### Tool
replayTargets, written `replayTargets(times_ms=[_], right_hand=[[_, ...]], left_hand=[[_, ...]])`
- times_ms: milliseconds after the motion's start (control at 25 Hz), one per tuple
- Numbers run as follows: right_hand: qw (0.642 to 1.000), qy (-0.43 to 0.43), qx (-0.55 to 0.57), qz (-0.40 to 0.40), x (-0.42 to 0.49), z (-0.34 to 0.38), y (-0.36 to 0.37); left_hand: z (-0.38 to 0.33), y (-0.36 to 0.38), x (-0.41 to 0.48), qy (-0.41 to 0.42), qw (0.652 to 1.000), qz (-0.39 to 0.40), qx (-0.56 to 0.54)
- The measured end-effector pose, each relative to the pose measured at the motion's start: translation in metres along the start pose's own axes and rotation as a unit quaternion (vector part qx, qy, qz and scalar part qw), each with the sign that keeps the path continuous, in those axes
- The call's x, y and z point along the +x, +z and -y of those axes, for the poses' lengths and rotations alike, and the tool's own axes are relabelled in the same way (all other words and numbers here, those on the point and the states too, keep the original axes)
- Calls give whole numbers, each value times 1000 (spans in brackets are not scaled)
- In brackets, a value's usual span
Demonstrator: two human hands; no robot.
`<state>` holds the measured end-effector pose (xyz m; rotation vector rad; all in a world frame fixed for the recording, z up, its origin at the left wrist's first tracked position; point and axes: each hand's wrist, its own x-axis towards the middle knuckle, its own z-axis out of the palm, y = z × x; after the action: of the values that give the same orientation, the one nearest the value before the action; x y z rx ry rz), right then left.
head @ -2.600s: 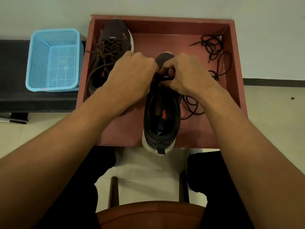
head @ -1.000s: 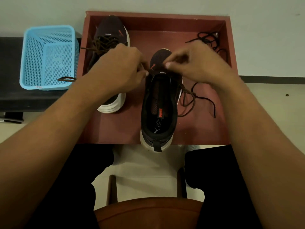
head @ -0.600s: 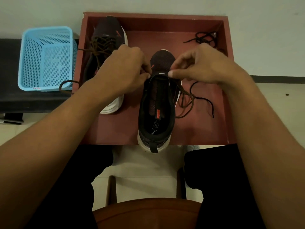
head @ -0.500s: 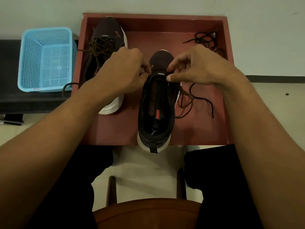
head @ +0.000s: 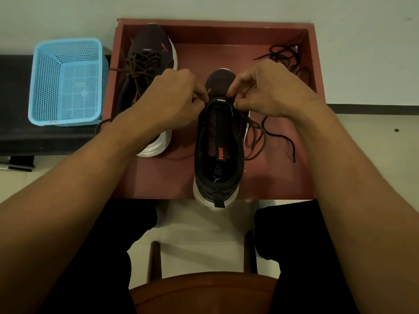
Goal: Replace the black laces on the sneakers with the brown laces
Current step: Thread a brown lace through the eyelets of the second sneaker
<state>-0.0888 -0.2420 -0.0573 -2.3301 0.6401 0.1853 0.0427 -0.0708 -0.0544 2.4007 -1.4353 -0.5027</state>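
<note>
We find the right hand [head: 267, 91] with thumb and forefinger closed in a tight pinch on the brown lace [head: 263, 137]. The pinch is at the far right edge of the near sneaker [head: 218, 143]'s opening, and the other fingers are curled above the toe. From under that hand the lace drops in loose loops onto the tray floor, just right of the shoe.

The left hand [head: 172, 98] has its fingers curled too. Their tips pinch the sneaker's upper at the far left edge of the opening, and we cannot tell whether a lace end lies between them.

The near sneaker sits toe away, its heel hanging over the near rim of the red tray [head: 317, 71]. To the left and farther off stands the other sneaker [head: 149, 41], threaded with brown lacing whose ends trail over the tray's left wall.

We see the black laces [head: 283, 55] heaped in the far right corner, and one black strand [head: 280, 135] lying near the brown loops. Left of the tray a blue basket [head: 68, 82] rests on a black bench [head: 22, 137].
</note>
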Motion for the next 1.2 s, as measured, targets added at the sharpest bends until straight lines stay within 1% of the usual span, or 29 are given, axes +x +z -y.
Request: replayTargets(times_ms=[160, 400, 600, 680, 960, 1080, 1200], right_hand=[[1000, -3, -10, -9, -1, 1, -1], [1000, 14, -7, 25, -4, 1, -3], [999, 51, 9, 7, 0, 2, -5], [997, 68, 17, 18, -2, 0, -6], [997, 45, 8, 61, -6, -3, -11], [997, 51, 13, 53, -8, -4, -11], [998, 51, 22, 12, -6, -2, -8]], left_hand=[[2, -1, -1, -7, 1000, 7, -24], [4, 0, -1, -12, 1000, 17, -20], [5, 0, -2, -11, 1000, 14, -19], [5, -1, -2, -11, 1000, 15, -24], [8, 4, -3, -7, 1000, -25, -11], [6, 6, -2, -1, 999, -33, -23], [6, 10, 1, -15, 998, -60, -27]])
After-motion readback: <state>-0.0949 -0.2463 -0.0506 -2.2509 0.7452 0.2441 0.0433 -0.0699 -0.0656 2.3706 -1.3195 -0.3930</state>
